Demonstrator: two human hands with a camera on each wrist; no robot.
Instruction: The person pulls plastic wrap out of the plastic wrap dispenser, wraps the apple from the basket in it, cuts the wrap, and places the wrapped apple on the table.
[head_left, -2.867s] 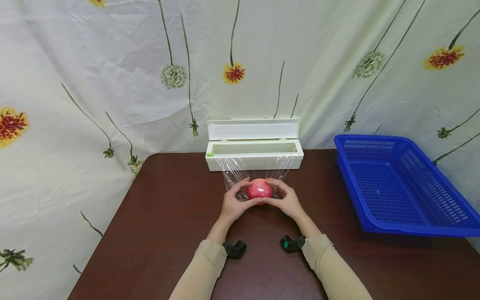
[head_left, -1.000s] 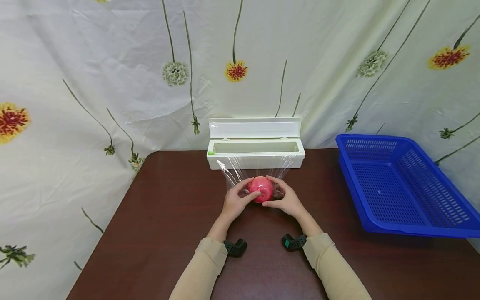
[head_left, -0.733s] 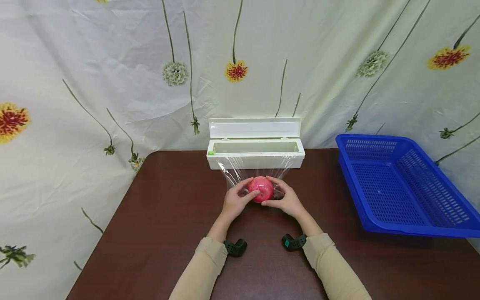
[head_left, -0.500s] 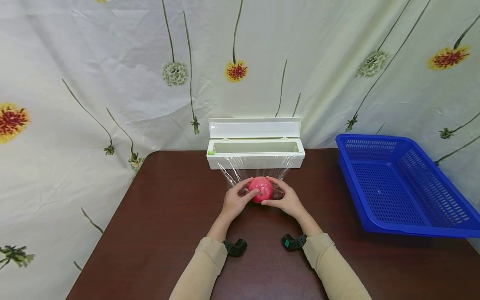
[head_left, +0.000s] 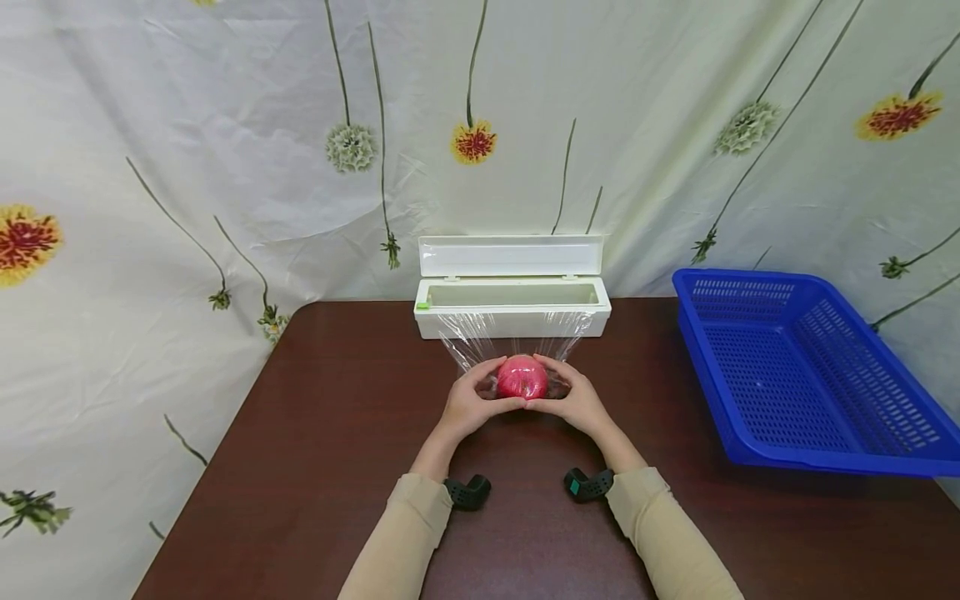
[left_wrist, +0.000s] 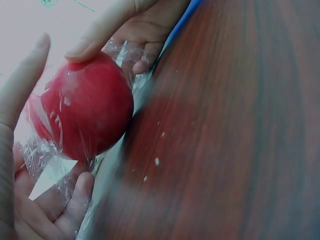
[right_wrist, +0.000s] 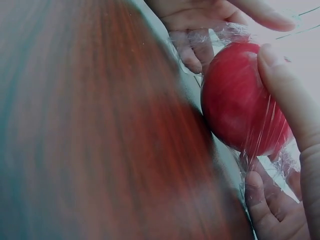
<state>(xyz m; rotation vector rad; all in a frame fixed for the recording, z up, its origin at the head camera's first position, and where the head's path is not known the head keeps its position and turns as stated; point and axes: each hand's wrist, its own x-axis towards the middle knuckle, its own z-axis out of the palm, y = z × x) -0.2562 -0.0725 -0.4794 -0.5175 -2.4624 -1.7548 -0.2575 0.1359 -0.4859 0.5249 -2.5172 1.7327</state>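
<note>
As left grip [head_left: 469, 407] and right grip [head_left: 581, 407] curl round it, red fruit [head_left: 522, 377] sits held between them; clear film [head_left: 463, 343] lies over it, wrapping apparently part done; beyond both grips, film reaches open white box [head_left: 427, 325], separation apparently outstanding.

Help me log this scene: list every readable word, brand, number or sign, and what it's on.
None can be read: no word, number or sign on the white box, red fruit, blue basket or wrist devices. The box's green tab is too small to tell.
</note>
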